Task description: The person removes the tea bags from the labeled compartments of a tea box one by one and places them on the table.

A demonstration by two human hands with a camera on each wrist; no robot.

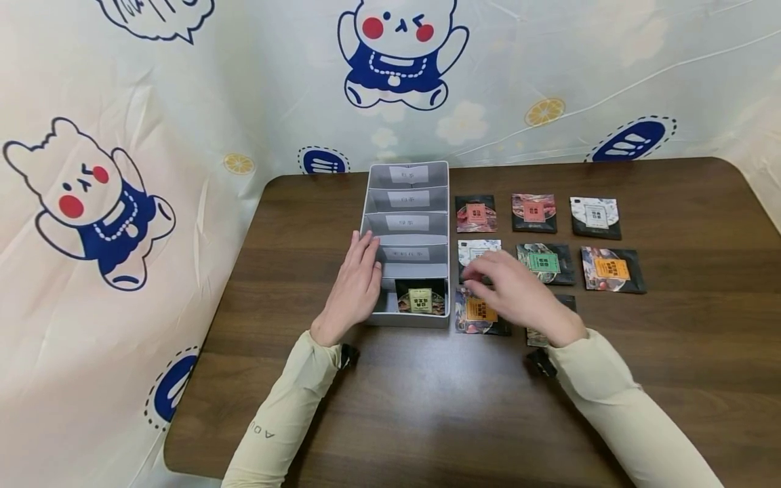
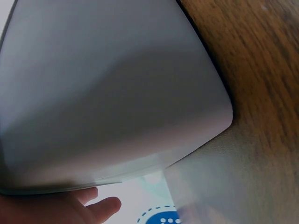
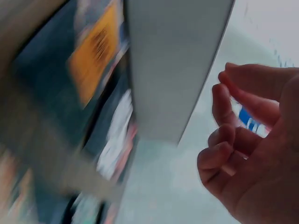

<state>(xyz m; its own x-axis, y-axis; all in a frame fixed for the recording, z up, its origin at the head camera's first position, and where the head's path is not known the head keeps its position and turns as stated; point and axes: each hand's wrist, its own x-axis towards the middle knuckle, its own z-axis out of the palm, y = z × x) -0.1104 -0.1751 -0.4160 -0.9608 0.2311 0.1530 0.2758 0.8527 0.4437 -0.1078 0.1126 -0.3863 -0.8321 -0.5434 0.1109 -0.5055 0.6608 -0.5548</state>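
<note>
A grey divided box with paper labels stands on the table. My left hand rests on its left rim with the fingers extended; the left wrist view shows the box's outer side close up. In the front compartment lies a dark tea packet with a yellow-green label. My right hand is over the packets right of the box, its fingers loosely bent and nothing between them in the right wrist view. It partly covers a white-patterned packet and overlaps an orange-labelled packet.
Several more packets lie in rows farther right: red-labelled ones at the back, a green-labelled one, another orange-labelled one, and a white one. One packet sits partly under the right forearm. A printed curtain hangs behind the table.
</note>
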